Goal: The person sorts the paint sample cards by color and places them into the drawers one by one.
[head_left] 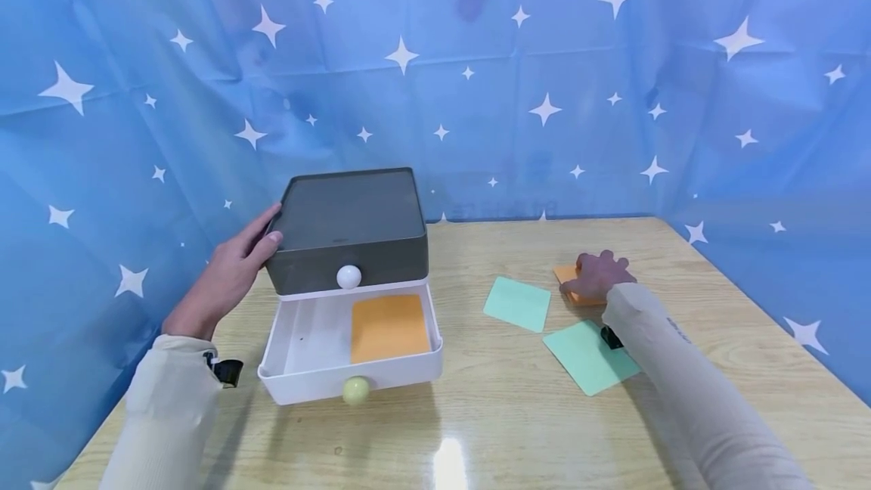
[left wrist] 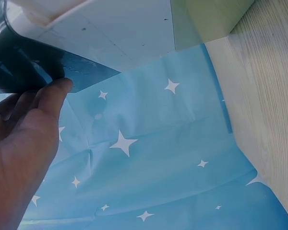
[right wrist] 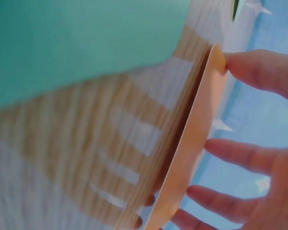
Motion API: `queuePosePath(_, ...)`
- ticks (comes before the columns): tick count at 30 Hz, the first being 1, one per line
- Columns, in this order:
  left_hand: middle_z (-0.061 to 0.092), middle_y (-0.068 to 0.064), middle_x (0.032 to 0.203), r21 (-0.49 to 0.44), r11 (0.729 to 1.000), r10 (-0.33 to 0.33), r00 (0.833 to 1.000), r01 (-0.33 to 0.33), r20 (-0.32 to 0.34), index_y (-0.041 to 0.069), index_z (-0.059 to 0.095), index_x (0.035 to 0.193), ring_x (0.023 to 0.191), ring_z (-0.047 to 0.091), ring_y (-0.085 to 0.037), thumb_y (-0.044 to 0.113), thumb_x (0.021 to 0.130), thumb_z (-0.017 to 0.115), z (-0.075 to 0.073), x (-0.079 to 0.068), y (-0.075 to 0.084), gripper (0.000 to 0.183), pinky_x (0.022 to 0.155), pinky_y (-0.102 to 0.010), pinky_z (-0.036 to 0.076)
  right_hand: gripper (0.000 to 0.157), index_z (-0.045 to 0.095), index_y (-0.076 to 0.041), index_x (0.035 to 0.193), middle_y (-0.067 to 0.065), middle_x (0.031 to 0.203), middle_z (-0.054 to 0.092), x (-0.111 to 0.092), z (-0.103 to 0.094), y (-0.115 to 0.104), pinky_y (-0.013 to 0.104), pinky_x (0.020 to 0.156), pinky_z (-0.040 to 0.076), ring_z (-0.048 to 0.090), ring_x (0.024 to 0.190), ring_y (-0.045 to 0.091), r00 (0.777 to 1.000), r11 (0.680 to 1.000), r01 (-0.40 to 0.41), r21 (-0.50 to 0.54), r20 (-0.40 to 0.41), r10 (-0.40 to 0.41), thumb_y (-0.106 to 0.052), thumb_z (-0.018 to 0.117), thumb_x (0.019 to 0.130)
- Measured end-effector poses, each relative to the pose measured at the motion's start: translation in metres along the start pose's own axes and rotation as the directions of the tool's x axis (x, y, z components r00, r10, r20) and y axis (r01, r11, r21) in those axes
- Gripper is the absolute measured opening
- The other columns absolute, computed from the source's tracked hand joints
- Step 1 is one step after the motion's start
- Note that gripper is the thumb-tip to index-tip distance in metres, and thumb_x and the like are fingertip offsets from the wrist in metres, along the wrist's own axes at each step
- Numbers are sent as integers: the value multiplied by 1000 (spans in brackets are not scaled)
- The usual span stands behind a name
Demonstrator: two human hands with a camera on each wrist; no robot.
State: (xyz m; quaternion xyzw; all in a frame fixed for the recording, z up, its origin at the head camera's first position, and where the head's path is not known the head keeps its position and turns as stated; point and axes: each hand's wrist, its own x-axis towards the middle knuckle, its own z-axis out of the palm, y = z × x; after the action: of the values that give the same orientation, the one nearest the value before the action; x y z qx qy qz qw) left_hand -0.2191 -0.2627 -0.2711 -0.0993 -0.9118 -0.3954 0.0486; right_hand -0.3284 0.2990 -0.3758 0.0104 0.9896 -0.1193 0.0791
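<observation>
Bracing the left hand (head_left: 221,274) against the left side of the grey drawer box (head_left: 350,210), with thumb and index finger apart, and gripping nothing loose. At the right of the tabletop (head_left: 476,399), resting the right hand (head_left: 599,277) over an orange card (right wrist: 194,143), spreading nearly straight fingers and touching it with thumb and fingertips, just beside two mint-green cards (head_left: 588,358). Covering too much of it to tell its long axis. Lying right under the right hand, well apart from the left, and rightward of the pulled-out white drawer (head_left: 306,388) holding a second orange card (head_left: 391,330).
</observation>
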Motion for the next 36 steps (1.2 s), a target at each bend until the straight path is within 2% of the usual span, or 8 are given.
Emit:
queuePosePath(8, 8, -18, 170, 0, 1000, 14, 1000, -14, 3, 36, 5, 162, 153, 13, -50, 52, 107, 33, 1, 0, -2, 63, 115, -75, 23, 67, 54, 1, 131, 35, 127, 44, -11, -10, -9, 54, 64, 47, 39, 103, 52, 998, 1000, 15, -26, -54, -16, -49, 65, 87)
queuePosePath(13, 7, -18, 170, -8, 1000, 10, 1000, -10, 4, 38, 4, 162, 154, 13, -50, 52, 107, 32, -1, 0, -3, 63, 115, -74, 23, 67, 54, 0, 133, 35, 130, 44, -22, -19, -22, 54, 68, 50, 42, 104, 52, 994, 997, 63, -35, -84, -65, -49, 65, 89)
queuePosePath(21, 5, -17, 170, -13, 1000, -6, 1000, 6, 14, 39, 3, 161, 154, 12, -49, 52, 107, 31, -1, -1, -1, 62, 116, -74, 23, 64, 56, 0, 133, 35, 133, 45, -35, -32, -44, 57, 72, 51, 42, 109, 55, 991, 991, 124, -47, -36, -126, -47, 65, 90)
queuePosePath(24, 5, -15, 171, -21, 1000, -10, 1000, 11, 21, 41, 3, 161, 154, 12, -49, 53, 107, 31, -1, 0, -1, 62, 116, -73, 24, 63, 57, -2, 132, 33, 133, 47, -42, -33, -54, 57, 74, 51, 42, 111, 55, 989, 989, 140, -43, -40, -142, -47, 67, 89)
queuePosePath(28, 5, -16, 170, -19, 1000, -7, 1000, 7, 21, 40, 3, 161, 154, 12, -49, 52, 107, 31, 0, 0, -2, 62, 116, -73, 24, 58, 62, -5, 128, 31, 132, 51, -54, -37, -72, 58, 76, 51, 47, 111, 54, 975, 977, 206, -49, -78, -209, -45, 71, 87)
queuePosePath(32, 6, -17, 170, -19, 1000, -3, 1000, 3, 14, 40, 3, 161, 154, 12, -49, 51, 108, 31, 0, 0, -2, 61, 116, -73, 24, 53, 65, -7, 125, 29, 131, 55, -68, -43, -90, 57, 77, 52, 51, 110, 53, 951, 958, 277, -68, -124, -284, -43, 73, 86)
queuePosePath(36, 5, -16, 170, -19, 1000, -7, 1000, 7, 13, 40, 3, 161, 154, 12, -49, 53, 107, 31, -1, 0, -2, 62, 116, -73, 24, 51, 66, -9, 124, 26, 132, 56, -85, -51, -106, 55, 78, 52, 51, 113, 52, 942, 952, 302, -56, -138, -307, -41, 75, 85)
